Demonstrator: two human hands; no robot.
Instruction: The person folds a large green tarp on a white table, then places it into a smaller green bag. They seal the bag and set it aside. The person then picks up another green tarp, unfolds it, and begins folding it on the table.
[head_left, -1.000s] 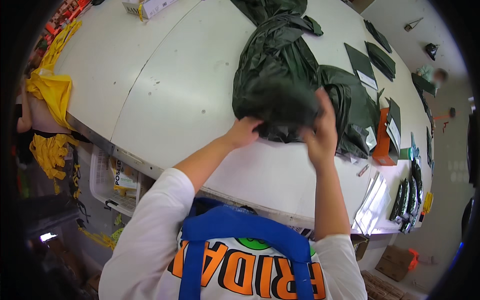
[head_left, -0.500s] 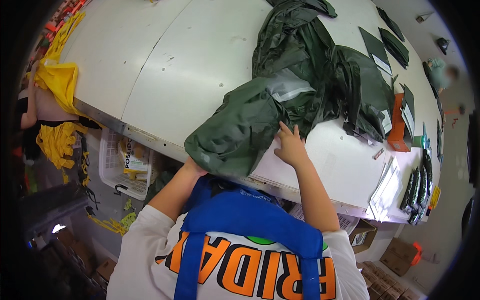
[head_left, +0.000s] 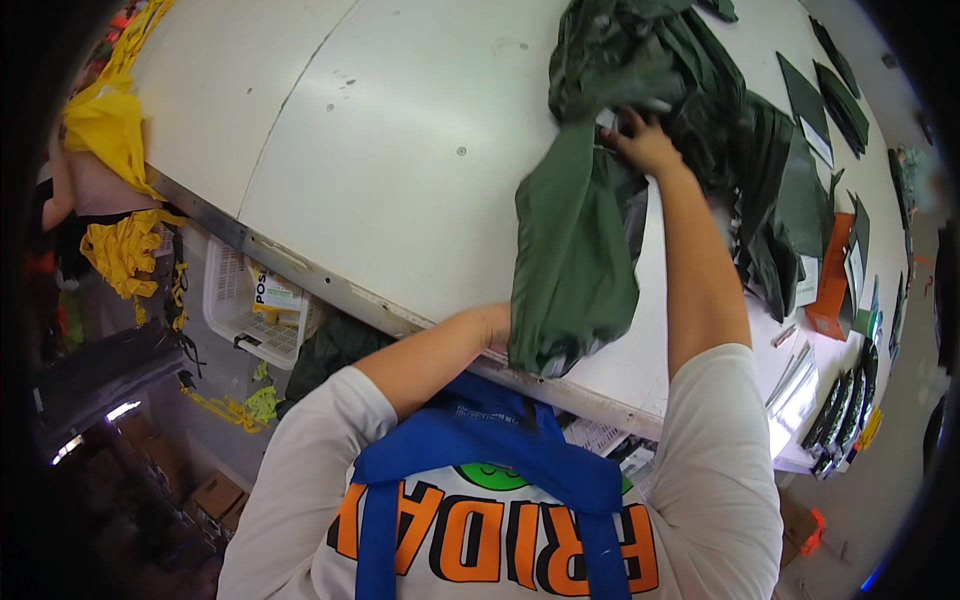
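Observation:
A dark green cloth bag (head_left: 575, 265) hangs stretched from the table's middle down to its near edge. My right hand (head_left: 643, 143) grips its upper end beside a heap of dark green bags (head_left: 660, 70). My left hand (head_left: 497, 327) is mostly hidden behind the bag's lower end at the edge of the white table (head_left: 400, 150) and seems to hold it there. A white printed shirt and blue straps fill the bottom of the view.
Folded dark green pieces (head_left: 800, 190) and an orange box (head_left: 830, 290) lie to the right. Yellow cloth (head_left: 105, 125) hangs off the table's left end. A white basket (head_left: 245, 305) sits under the table. Cardboard boxes stand on the floor.
My right hand has moved up the table to the heap, drawing the bag out long. My left hand has come to the bag's lower end at the table edge.

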